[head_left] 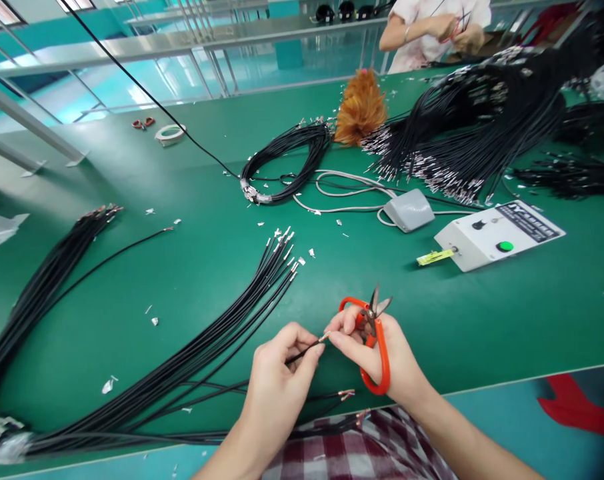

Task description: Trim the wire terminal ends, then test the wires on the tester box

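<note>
Head view is filled by a green work table (482, 320), on which the largest mass, a heap of black terminated wires (482, 127), is spread at the far right, near a co-worker's hands (457, 30) at the table's far edge. A long fan of black wires (207, 340) is laid from the near left edge toward the centre, its metal tips pointed away; a second bundle (47, 280) is set well apart at the left, and a coiled bundle (287, 160) is seen farther back beside an orange feather duster (359, 107). A grey control box (497, 233) and a grey foot pedal (409, 209) are placed to the right.

Orange-handled scissors (375, 340) are kept looped in the right hand (377, 353), blades parted and pointed away; its thumb and forefinger are pinched at the metal terminal of a single black wire (305, 348). That wire is gripped just behind its tip by the closed fingers of the left hand (282, 373), near the table's front edge.

Small silver offcuts (155, 321) are scattered across the table. Judged from these and the sorted bundles, many wires appear finished, while the one in hand is at its tip-trimming stage and a good number in the fan seem left.
</note>
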Demonstrator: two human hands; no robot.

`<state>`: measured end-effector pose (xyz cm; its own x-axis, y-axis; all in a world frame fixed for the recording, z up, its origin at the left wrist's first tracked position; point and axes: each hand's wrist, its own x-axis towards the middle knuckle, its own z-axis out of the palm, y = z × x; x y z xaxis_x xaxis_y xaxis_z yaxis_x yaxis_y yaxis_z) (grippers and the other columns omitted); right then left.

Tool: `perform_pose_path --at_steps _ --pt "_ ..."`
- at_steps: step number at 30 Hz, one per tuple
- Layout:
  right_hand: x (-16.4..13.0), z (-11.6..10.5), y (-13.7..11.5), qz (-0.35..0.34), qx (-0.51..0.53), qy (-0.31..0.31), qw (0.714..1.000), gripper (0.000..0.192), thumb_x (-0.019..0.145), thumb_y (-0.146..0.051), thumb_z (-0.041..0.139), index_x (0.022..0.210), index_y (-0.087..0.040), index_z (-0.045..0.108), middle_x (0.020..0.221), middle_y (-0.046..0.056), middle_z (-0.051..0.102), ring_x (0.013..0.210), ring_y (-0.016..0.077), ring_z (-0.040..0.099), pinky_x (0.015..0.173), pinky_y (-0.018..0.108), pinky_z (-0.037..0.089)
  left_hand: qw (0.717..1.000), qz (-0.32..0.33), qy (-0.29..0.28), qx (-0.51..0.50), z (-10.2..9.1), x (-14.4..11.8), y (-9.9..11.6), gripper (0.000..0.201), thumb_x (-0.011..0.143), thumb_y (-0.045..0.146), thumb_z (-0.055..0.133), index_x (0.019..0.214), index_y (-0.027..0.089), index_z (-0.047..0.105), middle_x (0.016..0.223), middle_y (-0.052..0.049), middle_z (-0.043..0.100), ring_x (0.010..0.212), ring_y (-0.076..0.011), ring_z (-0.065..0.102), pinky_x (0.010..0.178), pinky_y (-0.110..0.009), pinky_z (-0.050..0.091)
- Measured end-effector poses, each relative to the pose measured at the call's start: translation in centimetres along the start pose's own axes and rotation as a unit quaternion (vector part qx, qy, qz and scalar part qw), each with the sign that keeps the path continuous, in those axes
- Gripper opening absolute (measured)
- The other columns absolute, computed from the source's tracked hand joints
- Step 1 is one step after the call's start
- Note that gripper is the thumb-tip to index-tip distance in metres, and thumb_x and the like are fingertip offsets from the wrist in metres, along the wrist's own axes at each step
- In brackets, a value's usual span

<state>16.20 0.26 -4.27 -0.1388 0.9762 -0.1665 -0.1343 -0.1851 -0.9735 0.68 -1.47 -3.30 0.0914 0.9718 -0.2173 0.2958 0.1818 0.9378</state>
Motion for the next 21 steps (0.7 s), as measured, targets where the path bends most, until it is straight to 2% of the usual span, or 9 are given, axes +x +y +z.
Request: perform_pose_path --at_steps 3,5,10,13,18,21 --pt "-0.06 0.39 0.30 0.009 0.046 0.005 0.999 0.025 0.072 -0.024 0.070 0.067 -0.021 0.046 0.074 0.000 0.066 0.071 0.0142 0.062 0.068 0.027 0.049 0.999 0.032 0.006 0.020 0.10 -0.07 0.13 0.004 0.081 0.022 0.059 0.083 0.019 0.061 0.073 0.000 0.063 0.064 -0.0134 0.059 0.058 -0.021 0.047" --pt "-0.11 0.45 0.37 0.008 0.055 0.008 0.998 0.025 0.071 -0.026 0.071 0.067 -0.021 0.046 0.074 0.000 0.065 0.070 0.0141 0.062 0.066 0.027 0.049 0.998 0.060 0.011 0.035 0.18 -0.02 0.28 0.008 0.083 0.021 0.058 0.090 0.019 0.062 0.079 -0.001 0.066 0.068 -0.0141 0.061 0.062 -0.023 0.048" --pt "-0.41 0.47 0.44 -0.012 0.054 0.027 0.998 0.025 0.071 -0.026 0.071 0.068 -0.021 0.047 0.072 -0.001 0.063 0.066 0.0131 0.058 0.062 0.026 0.046 0.997 0.071 0.023 0.026 0.32 0.11 0.60 0.008 0.085 0.020 0.057 0.082 0.019 0.065 0.075 -0.002 0.066 0.068 -0.0147 0.062 0.063 -0.024 0.049" --pt "-0.54 0.71 0.38 -0.015 0.047 0.027 0.998 0.024 0.072 -0.024 0.071 0.069 -0.021 0.047 0.073 0.000 0.063 0.066 0.0125 0.056 0.060 0.025 0.044 0.998 0.056 0.024 -0.015 0.34 0.07 0.72 0.006 0.083 0.019 0.059 0.078 0.018 0.063 0.071 0.000 0.062 0.062 -0.0130 0.060 0.058 -0.023 0.049" --pt "-0.46 1.03 0.39 -0.009 0.067 0.020 0.998 0.025 0.072 -0.025 0.071 0.069 -0.021 0.046 0.072 -0.001 0.062 0.065 0.0124 0.057 0.061 0.025 0.045 0.987 0.038 0.025 -0.156 0.22 0.13 0.84 0.005 0.079 0.016 0.063 0.074 0.016 0.061 0.078 0.001 0.055 0.057 -0.0097 0.058 0.056 -0.023 0.049" --pt "-0.35 1.08 0.53 -0.004 0.089 0.014 0.996 0.026 0.072 -0.026 0.071 0.069 -0.021 0.046 0.071 -0.002 0.062 0.065 0.0121 0.057 0.063 0.025 0.045 0.982 0.026 0.028 -0.183 0.02 0.18 0.83 0.005 0.080 0.016 0.063 0.075 0.015 0.061 0.077 0.001 0.054 0.057 -0.0095 0.058 0.056 -0.022 0.047"
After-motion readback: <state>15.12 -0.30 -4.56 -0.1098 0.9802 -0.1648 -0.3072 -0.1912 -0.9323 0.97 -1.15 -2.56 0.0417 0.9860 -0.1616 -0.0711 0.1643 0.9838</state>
